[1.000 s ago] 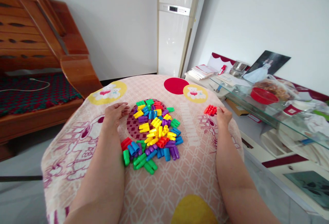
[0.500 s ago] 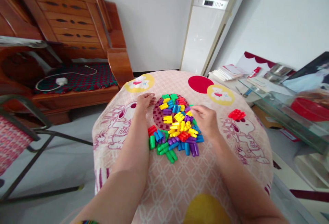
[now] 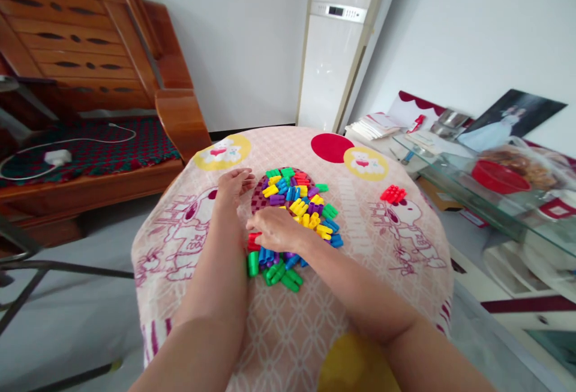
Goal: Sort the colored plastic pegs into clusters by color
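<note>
A pile of plastic toy blocks, made of paired tubes in yellow, blue, green, purple and red, lies on the table. My right hand (image 3: 278, 230) reaches left across the pile, its fingers over the left side beside a red block (image 3: 253, 242); nothing shows in its grasp. My left hand (image 3: 236, 183) rests at the pile's left edge with its fingers loosely stretched out, holding nothing. Yellow blocks (image 3: 310, 220) lie in the middle, green blocks (image 3: 288, 280) at the near edge. My right hand and forearm hide part of the pile. Red blocks (image 3: 393, 194) sit grouped apart at the right.
A patterned cloth covers the round table (image 3: 288, 332). To the right stands a glass-topped cabinet (image 3: 459, 200) bearing papers, a red bowl (image 3: 499, 176) and a photo (image 3: 513, 119). A wooden bench (image 3: 90, 176) is at the back left, with a metal-framed chair (image 3: 31, 266) nearer.
My right hand has moved from the right side of the pile across to its left side. My left hand stays by the left edge. The camera view has turned slightly right.
</note>
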`<state>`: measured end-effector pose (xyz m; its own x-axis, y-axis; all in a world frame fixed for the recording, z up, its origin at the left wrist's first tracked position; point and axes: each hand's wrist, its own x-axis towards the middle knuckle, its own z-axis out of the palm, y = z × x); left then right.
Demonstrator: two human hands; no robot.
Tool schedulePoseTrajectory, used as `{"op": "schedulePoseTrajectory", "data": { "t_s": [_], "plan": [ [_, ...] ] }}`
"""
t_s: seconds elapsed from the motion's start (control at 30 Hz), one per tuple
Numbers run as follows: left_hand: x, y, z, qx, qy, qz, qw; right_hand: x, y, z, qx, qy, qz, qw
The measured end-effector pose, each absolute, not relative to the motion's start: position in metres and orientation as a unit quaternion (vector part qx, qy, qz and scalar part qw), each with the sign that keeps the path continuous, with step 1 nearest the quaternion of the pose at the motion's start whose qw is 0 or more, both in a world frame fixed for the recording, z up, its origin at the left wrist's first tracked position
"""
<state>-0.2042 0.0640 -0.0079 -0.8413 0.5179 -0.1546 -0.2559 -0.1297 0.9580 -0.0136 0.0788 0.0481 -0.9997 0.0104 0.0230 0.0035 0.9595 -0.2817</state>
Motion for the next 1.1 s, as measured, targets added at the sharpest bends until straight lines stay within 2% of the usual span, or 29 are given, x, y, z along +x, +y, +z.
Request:
{"op": "schedulePoseTrajectory", "data": {
  "t_s": [0.1, 0.27, 0.33, 0.43, 0.57, 0.63, 0.7, 0.9, 1.1],
  "plan": [
    [-0.205, 0.064, -0.01, 0.121, 0.6, 0.747, 0.259, 0.004, 0.103, 0.056, -0.052, -0.971, 0.222, 0.065],
    [-0.206, 0.065, -0.012, 0.117, 0.606, 0.744, 0.254, 0.06, 0.171, 0.055, -0.23, -0.848, 0.41, 0.246],
    [-0.207, 0.067, -0.013, 0.11, 0.612, 0.741, 0.253, 0.088, 0.2, 0.053, -0.308, -0.779, 0.46, 0.294],
    [-0.208, 0.068, -0.014, 0.11, 0.614, 0.739, 0.257, 0.126, 0.238, 0.054, -0.394, -0.698, 0.467, 0.373],
    [-0.208, 0.068, -0.014, 0.111, 0.619, 0.735, 0.253, 0.156, 0.277, 0.061, -0.483, -0.635, 0.43, 0.423],
    [-0.208, 0.068, -0.014, 0.109, 0.626, 0.73, 0.252, 0.162, 0.293, 0.063, -0.519, -0.63, 0.4, 0.418],
    [-0.208, 0.068, -0.014, 0.107, 0.632, 0.725, 0.252, 0.164, 0.305, 0.064, -0.561, -0.646, 0.353, 0.379],
    [-0.208, 0.068, -0.013, 0.113, 0.634, 0.723, 0.249, 0.159, 0.321, 0.064, -0.644, -0.724, 0.072, 0.236],
    [-0.208, 0.067, -0.013, 0.113, 0.625, 0.73, 0.254, 0.149, 0.323, 0.053, -0.659, -0.74, -0.011, 0.135]
  ]
}}
